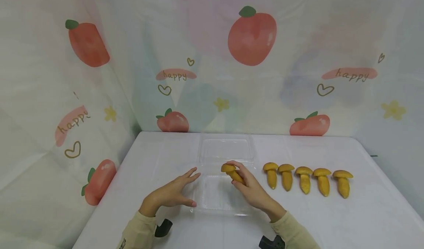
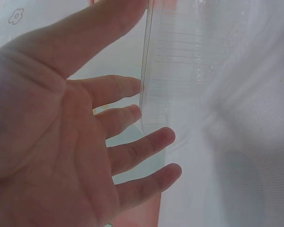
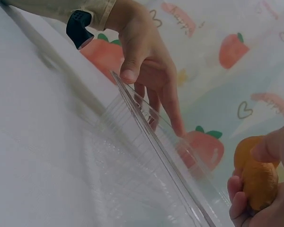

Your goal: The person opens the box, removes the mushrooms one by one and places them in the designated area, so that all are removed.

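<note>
My right hand [image 1: 254, 193] holds a yellow-brown toy-like mushroom [image 1: 230, 170] above the right side of a clear plastic box [image 1: 212, 195]. Its cap points left and away from me. In the right wrist view, fingers and thumb wrap round the mushroom [image 3: 260, 184]. At the box's left side is my left hand [image 1: 169, 195], with fingers spread and palm turned toward the box. Its thumb and some fingertips are close to the rim [image 2: 144, 80]; whether they touch it I cannot tell. The box's see-through lid [image 1: 226, 148] lies folded back at the far side.
Several matching mushrooms [image 1: 304, 179] lie in a row right of the box, caps facing away from me. A white cloth covers the table [image 1: 298, 223]. Behind and to the left hang printed curtains [image 1: 205, 39] with fruit patterns. A black wrist piece [image 1: 163, 228] sits by the left cuff.
</note>
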Action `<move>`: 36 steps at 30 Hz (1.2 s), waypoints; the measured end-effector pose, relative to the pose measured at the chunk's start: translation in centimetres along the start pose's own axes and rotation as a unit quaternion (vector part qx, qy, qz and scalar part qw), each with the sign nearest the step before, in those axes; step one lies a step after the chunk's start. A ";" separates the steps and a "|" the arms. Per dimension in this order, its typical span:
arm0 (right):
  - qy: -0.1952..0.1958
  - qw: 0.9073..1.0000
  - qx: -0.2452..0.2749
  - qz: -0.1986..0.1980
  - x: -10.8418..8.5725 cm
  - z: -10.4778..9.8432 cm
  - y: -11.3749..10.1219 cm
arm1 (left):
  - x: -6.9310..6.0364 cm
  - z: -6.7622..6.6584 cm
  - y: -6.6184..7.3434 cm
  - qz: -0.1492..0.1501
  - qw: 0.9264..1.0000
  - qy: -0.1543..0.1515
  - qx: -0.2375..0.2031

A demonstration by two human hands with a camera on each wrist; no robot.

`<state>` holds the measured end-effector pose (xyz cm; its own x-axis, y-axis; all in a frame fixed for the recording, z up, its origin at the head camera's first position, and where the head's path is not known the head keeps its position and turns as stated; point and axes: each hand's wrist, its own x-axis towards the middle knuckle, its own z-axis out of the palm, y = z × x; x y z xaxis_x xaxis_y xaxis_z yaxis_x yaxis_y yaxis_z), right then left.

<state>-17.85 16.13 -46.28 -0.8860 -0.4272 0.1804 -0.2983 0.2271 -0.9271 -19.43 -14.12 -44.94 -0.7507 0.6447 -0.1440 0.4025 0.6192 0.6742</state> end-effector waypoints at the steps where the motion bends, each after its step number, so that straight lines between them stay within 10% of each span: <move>1: -0.002 1.000 0.004 -0.003 -0.1 -0.1 0.1 | 0.0 0.0 0.0 -0.001 1.000 -0.001 0.000; 11: 0.011 1.000 0.006 0.020 -1.3 -0.9 0.4 | -0.1 0.2 -0.2 -0.002 1.000 -0.003 -0.006; 36: 0.074 0.993 -0.017 -0.089 -4.4 -5.3 -0.4 | 0.2 0.3 -0.3 0.001 1.000 0.002 -0.002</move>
<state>-15.73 22.58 -44.96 -0.8597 -0.3298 0.3900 -0.4650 0.1895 -0.8648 -19.55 -14.07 -45.39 -0.7515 0.6449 -0.1392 0.4028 0.6156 0.6773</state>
